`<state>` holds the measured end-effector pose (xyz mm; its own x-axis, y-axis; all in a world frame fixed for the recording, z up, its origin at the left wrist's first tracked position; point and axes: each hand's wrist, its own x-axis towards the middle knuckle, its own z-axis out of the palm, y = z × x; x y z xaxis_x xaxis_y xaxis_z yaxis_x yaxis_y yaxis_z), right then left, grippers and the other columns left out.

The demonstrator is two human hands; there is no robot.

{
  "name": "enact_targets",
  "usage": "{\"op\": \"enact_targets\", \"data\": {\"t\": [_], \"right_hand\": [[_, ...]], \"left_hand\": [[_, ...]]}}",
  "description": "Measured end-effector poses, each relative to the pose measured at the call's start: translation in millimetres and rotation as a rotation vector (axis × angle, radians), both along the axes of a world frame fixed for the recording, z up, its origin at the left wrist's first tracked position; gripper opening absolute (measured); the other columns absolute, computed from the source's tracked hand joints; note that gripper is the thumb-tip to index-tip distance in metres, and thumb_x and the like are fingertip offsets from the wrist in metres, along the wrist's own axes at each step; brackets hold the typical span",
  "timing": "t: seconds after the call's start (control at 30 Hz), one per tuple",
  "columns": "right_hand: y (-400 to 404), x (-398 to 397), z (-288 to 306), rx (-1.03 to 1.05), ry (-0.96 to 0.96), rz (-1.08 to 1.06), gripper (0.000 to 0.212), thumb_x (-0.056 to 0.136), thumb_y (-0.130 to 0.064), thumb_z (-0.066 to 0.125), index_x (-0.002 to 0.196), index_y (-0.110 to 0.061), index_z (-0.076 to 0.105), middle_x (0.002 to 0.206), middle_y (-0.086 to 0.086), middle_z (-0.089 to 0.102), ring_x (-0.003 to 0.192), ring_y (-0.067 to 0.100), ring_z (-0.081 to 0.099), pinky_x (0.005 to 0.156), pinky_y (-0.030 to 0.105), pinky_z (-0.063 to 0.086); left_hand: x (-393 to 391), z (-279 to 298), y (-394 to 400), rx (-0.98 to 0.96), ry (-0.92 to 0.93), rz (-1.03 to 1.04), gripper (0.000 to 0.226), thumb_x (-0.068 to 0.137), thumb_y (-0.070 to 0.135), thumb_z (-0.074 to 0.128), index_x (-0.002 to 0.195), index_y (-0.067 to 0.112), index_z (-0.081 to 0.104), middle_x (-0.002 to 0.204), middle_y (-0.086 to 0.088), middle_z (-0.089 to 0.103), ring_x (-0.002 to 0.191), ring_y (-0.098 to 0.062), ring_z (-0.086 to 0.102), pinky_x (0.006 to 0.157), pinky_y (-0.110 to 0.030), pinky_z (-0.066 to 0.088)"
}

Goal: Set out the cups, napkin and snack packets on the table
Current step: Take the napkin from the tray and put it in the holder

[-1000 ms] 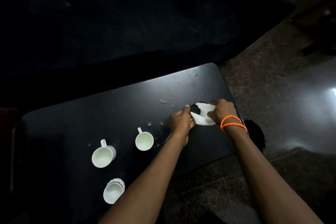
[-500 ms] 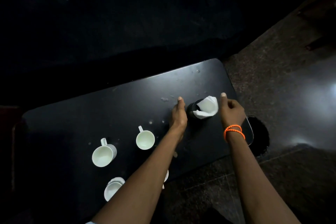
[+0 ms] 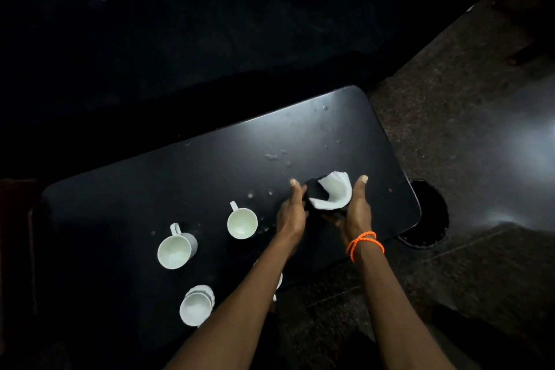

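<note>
The fingers of the left hand [image 3: 290,213] lie together and nearly straight, pressed flat against the left side of a dark holder [image 3: 313,193], thumb tip raised at its far edge. The right hand [image 3: 356,210] mirrors it: fingers curled under and around the holder's right side, thumb stretched up along the rim, so that the holder is cupped between both palms. A white napkin [image 3: 333,192] stands curled inside the holder, its upper edge fanned above the rim and touching the right thumb. An orange beaded bracelet [image 3: 365,245] circles the right wrist. All this sits toward the right end of a black table [image 3: 180,177] speckled with pale crumbs. Left of the hands stand three white cups: a small cup [image 3: 242,222] nearest the left hand, a larger mug [image 3: 175,249] farther left, and a fluted cup [image 3: 196,305] at the near edge beside the left forearm. A white object shows partly under that forearm; what it is cannot be told.
</note>
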<state>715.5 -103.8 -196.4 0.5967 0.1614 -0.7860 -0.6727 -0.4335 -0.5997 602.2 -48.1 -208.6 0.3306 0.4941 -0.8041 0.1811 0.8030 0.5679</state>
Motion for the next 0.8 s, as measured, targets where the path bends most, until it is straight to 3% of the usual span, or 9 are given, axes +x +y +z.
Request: {"op": "enact_targets", "data": {"t": [0.17,0.33,0.47,0.53,0.6,0.67,0.73,0.8], "right_hand": [[-25.7,-32.4,-5.7,-0.035,0.027,-0.003,0.071,0.068,-0.093,0.048,0.082,-0.033,0.084,0.09,0.004,0.082,0.083,0.029,0.079,0.081,0.054,0.063],[-34.8,-49.7,-8.1,-0.072,0.054,-0.006,0.084,0.063,-0.097,0.047,0.092,-0.027,0.083,0.091,0.006,0.082,0.082,0.03,0.079,0.08,0.051,0.064],[-31.3,-54.1,-2.0,-0.14,0.038,0.024,0.087,0.068,-0.095,0.043,0.095,-0.021,0.08,0.095,0.009,0.081,0.087,0.033,0.077,0.087,0.051,0.062],[-25.4,-50.5,5.3,-0.194,-0.049,0.084,0.084,0.078,-0.09,0.034,0.094,-0.021,0.078,0.106,0.009,0.078,0.098,0.031,0.073,0.098,0.049,0.056],[-17.1,-44.0,15.1,-0.272,-0.214,0.177,0.084,0.089,-0.083,0.025,0.111,-0.021,0.077,0.126,0.01,0.072,0.116,0.032,0.065,0.11,0.048,0.046],[-5.1,-39.5,29.1,-0.302,-0.403,0.252,0.081,0.097,-0.074,0.023,0.128,-0.016,0.069,0.139,0.013,0.064,0.129,0.034,0.057,0.114,0.042,0.039],[10.2,-41.7,46.4,-0.255,-0.598,0.306,0.07,0.102,-0.065,0.029,0.129,-0.012,0.067,0.137,0.017,0.063,0.129,0.036,0.056,0.107,0.039,0.039],[29.6,-53.8,64.3,-0.223,-0.749,0.402,0.062,0.103,-0.061,0.033,0.127,-0.014,0.067,0.133,0.017,0.065,0.127,0.036,0.057,0.11,0.049,0.041]], "left_hand": [[-30.5,0.7,-28.4,-0.026,0.015,0.077,0.072,0.101,0.069,0.031,0.139,0.018,0.066,0.141,-0.004,0.068,0.133,-0.023,0.062,0.115,-0.05,0.048],[-44.7,1.8,-38.8,-0.026,-0.012,0.089,0.095,0.074,0.091,0.034,0.135,0.028,0.069,0.142,0.002,0.067,0.134,-0.021,0.061,0.114,-0.049,0.048],[-50.4,-0.8,-39.8,0.003,0.008,0.073,0.103,0.069,0.094,0.032,0.137,0.026,0.068,0.145,0.0,0.065,0.139,-0.023,0.056,0.119,-0.049,0.043],[-51.6,1.0,-37.4,0.005,0.029,0.07,0.103,0.07,0.094,0.031,0.137,0.025,0.068,0.146,-0.001,0.064,0.141,-0.024,0.054,0.121,-0.049,0.039],[-53.7,7.1,-31.4,0.004,0.036,0.042,0.093,0.081,0.089,0.029,0.134,0.024,0.07,0.144,-0.002,0.066,0.14,-0.024,0.055,0.121,-0.049,0.039],[-59.0,15.6,-24.3,0.012,0.022,0.026,0.073,0.097,0.076,0.028,0.118,0.026,0.077,0.131,0.0,0.073,0.129,-0.021,0.062,0.114,-0.046,0.047],[-66.8,26.6,-14.7,0.004,-0.016,0.066,0.06,0.103,0.066,0.03,0.1,0.028,0.077,0.117,0.006,0.076,0.113,-0.014,0.067,0.098,-0.035,0.055],[-78.3,40.1,-0.8,-0.011,-0.049,0.106,0.06,0.106,0.06,0.03,0.113,0.018,0.072,0.126,0.0,0.07,0.116,-0.015,0.065,0.097,-0.032,0.054]]}}
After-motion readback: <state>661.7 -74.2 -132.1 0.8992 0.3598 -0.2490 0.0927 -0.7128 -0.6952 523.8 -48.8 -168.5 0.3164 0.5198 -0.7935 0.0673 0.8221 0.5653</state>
